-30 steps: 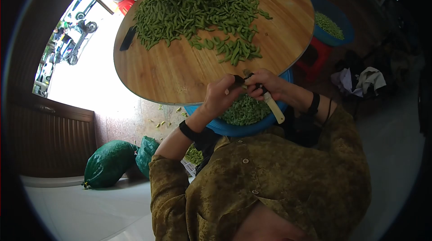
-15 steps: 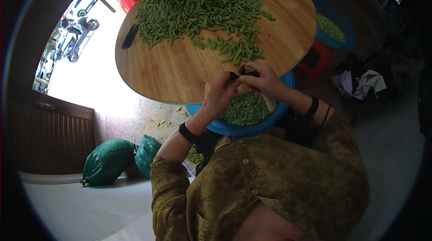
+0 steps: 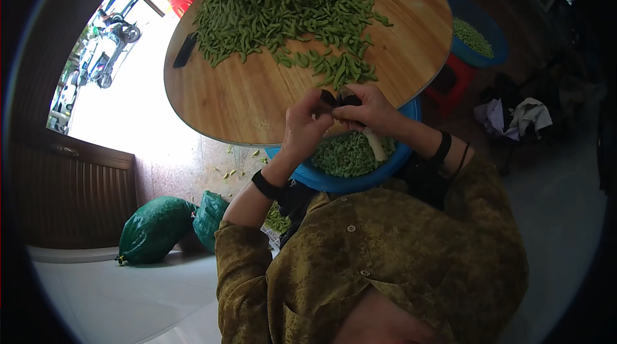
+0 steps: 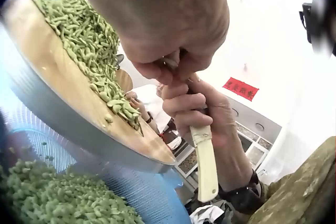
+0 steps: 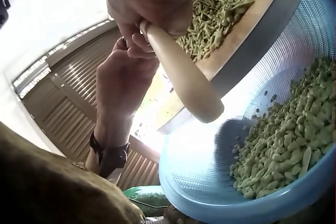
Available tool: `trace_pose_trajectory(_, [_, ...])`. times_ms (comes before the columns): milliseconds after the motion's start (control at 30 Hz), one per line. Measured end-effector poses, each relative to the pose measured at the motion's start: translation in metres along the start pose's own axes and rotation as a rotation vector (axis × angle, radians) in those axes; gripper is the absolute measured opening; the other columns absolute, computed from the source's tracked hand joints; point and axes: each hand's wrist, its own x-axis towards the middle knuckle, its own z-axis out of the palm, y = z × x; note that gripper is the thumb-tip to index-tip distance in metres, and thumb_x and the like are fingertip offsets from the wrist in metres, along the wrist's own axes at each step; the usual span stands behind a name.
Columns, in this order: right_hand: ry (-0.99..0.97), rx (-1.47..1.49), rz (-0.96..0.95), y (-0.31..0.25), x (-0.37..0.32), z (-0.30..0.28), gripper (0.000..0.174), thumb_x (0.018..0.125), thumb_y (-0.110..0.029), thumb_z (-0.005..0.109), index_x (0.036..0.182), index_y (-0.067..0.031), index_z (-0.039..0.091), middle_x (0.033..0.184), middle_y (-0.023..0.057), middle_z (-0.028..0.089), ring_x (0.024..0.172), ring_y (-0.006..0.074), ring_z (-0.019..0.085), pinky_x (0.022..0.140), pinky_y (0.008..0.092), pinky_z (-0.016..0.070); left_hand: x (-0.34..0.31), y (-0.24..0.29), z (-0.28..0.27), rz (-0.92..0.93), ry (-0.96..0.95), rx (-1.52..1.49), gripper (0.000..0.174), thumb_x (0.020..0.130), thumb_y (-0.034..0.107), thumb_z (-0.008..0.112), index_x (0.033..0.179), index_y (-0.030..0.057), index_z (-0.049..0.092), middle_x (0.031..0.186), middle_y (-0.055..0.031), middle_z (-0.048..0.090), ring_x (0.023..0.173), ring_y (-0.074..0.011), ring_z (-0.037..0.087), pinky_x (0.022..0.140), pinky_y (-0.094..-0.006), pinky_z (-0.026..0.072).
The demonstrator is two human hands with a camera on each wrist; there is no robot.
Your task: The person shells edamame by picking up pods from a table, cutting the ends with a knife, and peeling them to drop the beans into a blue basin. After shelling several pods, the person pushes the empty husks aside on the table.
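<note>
My left hand [image 3: 305, 124] and right hand [image 3: 378, 114] meet fingertip to fingertip over the near table edge, with dark covers on some fingertips. The right hand's curled fingers grip a knife by its cream handle [image 4: 206, 166], which slants down toward me; its blade is hidden by the fingers. Thumb and fingers of the left hand pinch a bean pod, mostly covered by both hands. Shelled green beans [image 3: 347, 156] fill the bottom of a blue mesh basket [image 5: 207, 209] beneath the hands. A large heap of green pods [image 3: 276, 13] covers the far part of the round wooden table [image 3: 238, 106].
A dark flat object [image 3: 185, 50] lies at the table's left edge. Green sacks [image 3: 156, 230] stand on the floor to the left. Another blue basin [image 3: 500, 48] with beans sits over a red stool [image 3: 453, 87] at right. Other people sit around the table's far side.
Both hands have shifted slightly left and away from me, still together. The knife handle has swung to point more steeply down. The pod heap looks the same.
</note>
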Motion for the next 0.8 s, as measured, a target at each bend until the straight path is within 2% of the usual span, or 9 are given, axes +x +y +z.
trace_pose_trajectory(100, [0.012, -0.041, -0.029, -0.003, -0.002, 0.007, 0.012, 0.084, -0.010, 0.064, 0.087, -0.0011, 0.056, 0.068, 0.0055, 0.059, 0.048, 0.0080, 0.051, 0.045, 0.0213, 0.0383, -0.001, 0.004, -0.003, 0.006, -0.014, 0.070, 0.022, 0.073, -0.006, 0.059, 0.094, -0.0011, 0.060, 0.077, -0.0019, 0.061, 0.075, -0.0077, 0.057, 0.068, -0.0226, 0.0459])
trace_pose_trajectory(167, [0.007, -0.079, -0.031, -0.003, 0.000, 0.003, 0.013, 0.084, -0.010, 0.063, 0.089, -0.0004, 0.056, 0.069, 0.0068, 0.059, 0.051, 0.0112, 0.053, 0.047, 0.0235, 0.0406, -0.005, 0.017, -0.009, 0.010, -0.039, 0.454, 0.020, 0.071, -0.002, 0.059, 0.091, -0.0004, 0.060, 0.078, -0.0091, 0.062, 0.076, -0.0173, 0.063, 0.069, -0.0286, 0.0484])
trace_pose_trajectory(200, [-0.017, -0.423, -0.086, 0.003, 0.000, -0.003, 0.016, 0.083, -0.009, 0.063, 0.093, 0.0009, 0.056, 0.073, 0.0097, 0.059, 0.058, 0.0170, 0.055, 0.053, 0.0278, 0.0433, -0.009, 0.017, -0.019, 0.003, -0.036, 0.452, 0.020, 0.071, -0.002, 0.059, 0.091, -0.0004, 0.060, 0.078, -0.0091, 0.062, 0.076, -0.0173, 0.063, 0.069, -0.0286, 0.0484])
trace_pose_trajectory(267, [-0.042, -0.764, -0.150, 0.013, 0.003, -0.005, 0.019, 0.083, -0.009, 0.062, 0.096, 0.0022, 0.055, 0.077, 0.0125, 0.059, 0.066, 0.0228, 0.058, 0.058, 0.0322, 0.0461, -0.016, 0.021, -0.053, 0.077, -0.360, 0.830, 0.019, 0.072, 0.005, 0.059, 0.089, -0.0009, 0.061, 0.080, -0.0207, 0.062, 0.079, -0.0364, 0.062, 0.072, -0.0431, 0.0490])
trace_pose_trajectory(400, [-0.119, -1.002, -0.252, 0.038, 0.015, -0.005, 0.023, 0.081, -0.007, 0.059, 0.102, 0.0018, 0.055, 0.091, 0.0184, 0.055, 0.087, 0.0338, 0.057, 0.072, 0.0434, 0.0467, -0.067, 0.020, -0.111, -0.360, -0.790, 1.299, 0.011, 0.073, 0.011, 0.063, 0.073, -0.0001, 0.064, 0.079, -0.0203, 0.062, 0.088, -0.0360, 0.061, 0.076, -0.0462, 0.0484])
trace_pose_trajectory(433, [-0.114, -1.017, -0.275, 0.041, 0.020, -0.003, 0.024, 0.080, -0.006, 0.059, 0.102, 0.0012, 0.055, 0.094, 0.0192, 0.053, 0.090, 0.0351, 0.057, 0.074, 0.0455, 0.0466, -0.077, 0.026, -0.129, -0.283, -0.883, 1.180, 0.016, 0.074, 0.016, 0.067, 0.069, 0.0003, 0.065, 0.077, -0.0207, 0.062, 0.086, -0.0358, 0.062, 0.074, -0.0449, 0.0495])
trace_pose_trajectory(500, [-0.089, -1.045, -0.187, 0.040, 0.026, 0.008, 0.025, 0.079, -0.007, 0.060, 0.102, 0.0013, 0.055, 0.094, 0.0193, 0.053, 0.091, 0.0364, 0.057, 0.074, 0.0464, 0.0466, -0.082, 0.032, -0.138, -0.196, -0.802, 1.327, 0.021, 0.073, 0.020, 0.070, 0.070, 0.0000, 0.065, 0.075, -0.0199, 0.062, 0.082, -0.0362, 0.062, 0.071, -0.0436, 0.0505])
trace_pose_trajectory(667, [-0.176, -1.150, -0.056, 0.038, 0.030, 0.018, 0.028, 0.077, -0.010, 0.062, 0.101, 0.0021, 0.056, 0.096, 0.0190, 0.053, 0.091, 0.0388, 0.057, 0.074, 0.0470, 0.0470, -0.004, 0.038, -0.113, -0.053, -0.452, 1.019, 0.014, 0.079, 0.013, 0.063, 0.085, -0.0002, 0.064, 0.080, -0.0189, 0.062, 0.074, -0.0357, 0.061, 0.065, -0.0417, 0.0479])
trace_pose_trajectory(800, [-0.347, -1.182, -0.008, 0.023, 0.000, 0.013, 0.019, 0.079, -0.009, 0.059, 0.095, 0.0017, 0.058, 0.099, 0.0229, 0.054, 0.093, 0.0412, 0.057, 0.077, 0.0476, 0.0461, 0.071, 0.030, -0.054, 0.198, -0.373, 0.843, 0.016, 0.081, 0.014, 0.060, 0.087, -0.0011, 0.062, 0.075, -0.0205, 0.061, 0.071, -0.0361, 0.060, 0.063, -0.0402, 0.0473])
